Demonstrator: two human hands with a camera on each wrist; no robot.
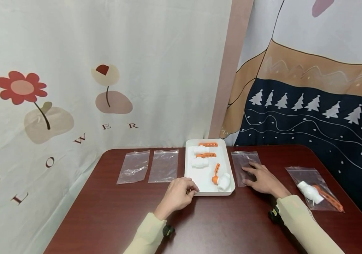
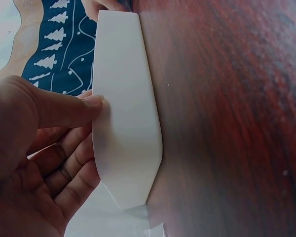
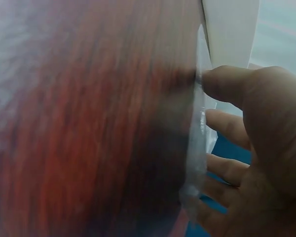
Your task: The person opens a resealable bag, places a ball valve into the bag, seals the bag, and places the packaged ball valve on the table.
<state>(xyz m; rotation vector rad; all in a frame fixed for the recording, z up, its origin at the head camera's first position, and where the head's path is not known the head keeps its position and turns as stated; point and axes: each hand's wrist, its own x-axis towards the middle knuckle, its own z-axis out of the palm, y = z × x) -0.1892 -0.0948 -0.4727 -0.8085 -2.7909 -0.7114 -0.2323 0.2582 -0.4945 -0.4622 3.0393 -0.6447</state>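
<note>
My left hand (image 1: 177, 194) holds the near left corner of a white tray (image 1: 211, 193). In the left wrist view its thumb (image 2: 71, 111) lies against the tray's outer wall (image 2: 126, 98), with the fingers at the rim. Inside the tray are several white plastic fittings, one (image 1: 223, 182) at the near right, and orange perforated levers, one (image 1: 208, 144) at the far end. To the tray's right, my right hand (image 1: 261, 179) rests spread fingers on a flat clear zip bag (image 1: 240, 162). In the right wrist view the fingertips touch the bag (image 3: 196, 148).
Two flat clear zip bags, one (image 1: 134, 165) at the far left and another (image 1: 164, 165) beside the tray, lie on the brown table (image 1: 111, 215). At the right edge a zip bag (image 1: 301, 173) contains a white fitting (image 1: 309, 192) and an orange lever (image 1: 328, 198). Curtains hang behind.
</note>
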